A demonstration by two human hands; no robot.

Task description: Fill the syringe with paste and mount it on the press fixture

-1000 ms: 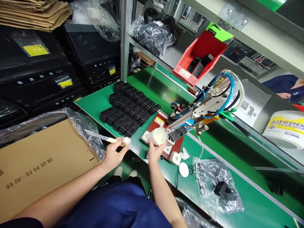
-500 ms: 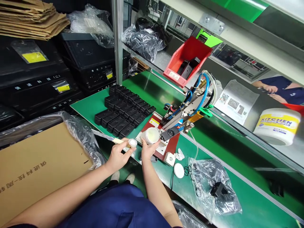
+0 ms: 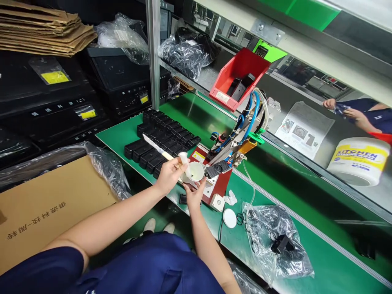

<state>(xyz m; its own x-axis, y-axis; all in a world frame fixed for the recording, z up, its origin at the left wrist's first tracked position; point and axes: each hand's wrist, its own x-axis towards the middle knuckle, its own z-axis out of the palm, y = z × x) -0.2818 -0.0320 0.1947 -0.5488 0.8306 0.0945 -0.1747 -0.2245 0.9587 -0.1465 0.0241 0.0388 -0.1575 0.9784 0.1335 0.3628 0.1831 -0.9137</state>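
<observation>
My left hand (image 3: 169, 174) is closed round a small white cylinder (image 3: 184, 160) with a wider round end, held over a round white tub (image 3: 196, 172). A long thin tool (image 3: 154, 144) with a cream handle and pale flat blade also juts from this hand, pointing up and left over black rectangular housings (image 3: 150, 158). My right hand (image 3: 194, 195) grips the tub from below and its near side, fingers wrapped round it. Pale material and a small dark speck show inside the tub. A black textured block (image 3: 218, 168) on the bench fixture (image 3: 221, 183) is just right of the tub.
A white round lid (image 3: 229, 218), crumpled tissue (image 3: 230, 198) and a clear bag (image 3: 281, 245) lie on the green bench. A red bin (image 3: 240, 79) and wipes tub (image 3: 358, 161) stand behind. A cardboard box (image 3: 55, 204) is at left. A co-worker's hands (image 3: 355, 114) show at far right.
My left hand has moved right and up, bringing the small white cylinder from beside the tub to over its mouth. The thin tool has swung upward with it. My right hand still holds the tub.
</observation>
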